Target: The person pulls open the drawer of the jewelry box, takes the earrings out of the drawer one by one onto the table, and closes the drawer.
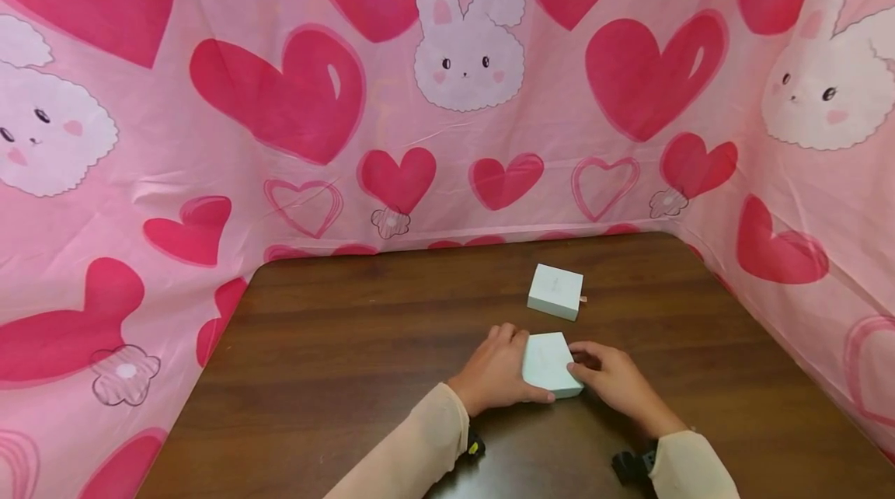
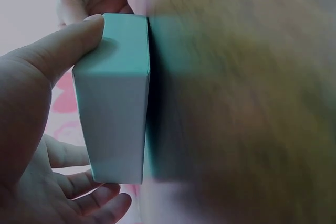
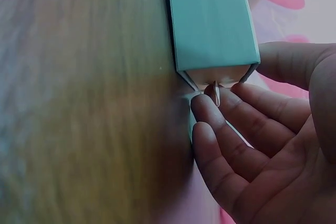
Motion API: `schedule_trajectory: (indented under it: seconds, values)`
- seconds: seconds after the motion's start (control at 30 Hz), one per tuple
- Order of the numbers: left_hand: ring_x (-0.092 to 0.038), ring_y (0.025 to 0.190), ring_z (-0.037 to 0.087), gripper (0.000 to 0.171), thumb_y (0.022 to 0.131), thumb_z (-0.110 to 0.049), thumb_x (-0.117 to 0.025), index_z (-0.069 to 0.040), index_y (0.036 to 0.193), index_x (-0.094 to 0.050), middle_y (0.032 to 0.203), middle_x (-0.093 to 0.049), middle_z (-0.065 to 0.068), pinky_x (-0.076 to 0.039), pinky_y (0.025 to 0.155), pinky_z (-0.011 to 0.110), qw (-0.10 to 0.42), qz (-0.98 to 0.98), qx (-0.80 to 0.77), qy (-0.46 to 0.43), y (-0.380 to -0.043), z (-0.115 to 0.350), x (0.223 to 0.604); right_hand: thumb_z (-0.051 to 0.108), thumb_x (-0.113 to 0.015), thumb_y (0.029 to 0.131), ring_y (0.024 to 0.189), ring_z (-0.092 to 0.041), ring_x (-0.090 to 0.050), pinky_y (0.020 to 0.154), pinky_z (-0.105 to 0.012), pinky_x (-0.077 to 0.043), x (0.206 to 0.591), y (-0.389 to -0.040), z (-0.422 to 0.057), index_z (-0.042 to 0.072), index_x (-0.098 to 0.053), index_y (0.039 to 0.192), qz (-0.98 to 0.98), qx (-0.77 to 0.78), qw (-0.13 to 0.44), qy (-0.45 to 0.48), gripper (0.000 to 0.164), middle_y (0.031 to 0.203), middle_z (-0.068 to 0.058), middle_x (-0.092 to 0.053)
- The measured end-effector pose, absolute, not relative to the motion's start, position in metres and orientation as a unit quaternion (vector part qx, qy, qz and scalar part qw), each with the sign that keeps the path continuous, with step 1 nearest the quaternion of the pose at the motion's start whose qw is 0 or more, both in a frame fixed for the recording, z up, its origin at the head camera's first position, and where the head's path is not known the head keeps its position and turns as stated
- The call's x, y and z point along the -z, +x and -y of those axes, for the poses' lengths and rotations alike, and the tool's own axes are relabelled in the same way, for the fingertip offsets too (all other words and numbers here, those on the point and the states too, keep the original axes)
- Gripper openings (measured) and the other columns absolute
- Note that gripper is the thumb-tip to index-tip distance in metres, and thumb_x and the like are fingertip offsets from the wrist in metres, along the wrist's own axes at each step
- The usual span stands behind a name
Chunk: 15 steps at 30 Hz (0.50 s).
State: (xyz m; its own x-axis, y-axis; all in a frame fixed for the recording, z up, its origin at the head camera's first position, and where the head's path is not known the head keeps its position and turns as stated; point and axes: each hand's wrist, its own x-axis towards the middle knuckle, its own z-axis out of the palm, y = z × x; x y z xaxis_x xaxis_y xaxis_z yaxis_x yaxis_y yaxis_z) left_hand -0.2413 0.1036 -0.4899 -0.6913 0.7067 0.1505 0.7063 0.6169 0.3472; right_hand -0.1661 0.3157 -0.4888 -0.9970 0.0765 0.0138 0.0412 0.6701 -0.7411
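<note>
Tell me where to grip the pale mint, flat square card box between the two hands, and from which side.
Probably best: come from the left and span the pale mint, flat square card box, thumb on its near wall and fingers on its far wall, as the left hand does. Those walls are flat and opposite, while the right end carries the small pinkish loop tab.

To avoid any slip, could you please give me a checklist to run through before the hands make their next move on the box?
1. Left hand grips the held box, thumb on its near side: ok.
2. Ribbon tab sticks out of the held box's end: ok.
3. Right hand has its fingers at that end: ok.
4. Those fingers pinch the tab firmly: cannot tell.
5. Other box lies apart, beyond the held one: ok.
6. Contents of the held box: cannot tell, hidden.
</note>
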Motion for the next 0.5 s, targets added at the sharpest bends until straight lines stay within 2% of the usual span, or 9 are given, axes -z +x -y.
schedule_trajectory:
  seconds: [0.5]
  values:
    - [-0.044, 0.104, 0.014, 0.102, 0.062, -0.075, -0.074, -0.007, 0.136, -0.051, 0.119, -0.048, 0.0, -0.045, 0.083, 0.024, -0.008, -0.901, -0.194, 0.387, -0.231, -0.117, 0.491, 0.021, -0.07, 0.09, 0.092, -0.019, -0.061, 0.08, -0.038, -0.05, 0.489, -0.158, -0.327, 0.004, -0.066, 0.118, 0.92, -0.388, 0.023, -0.047, 0.033, 0.103, -0.005, -0.068]
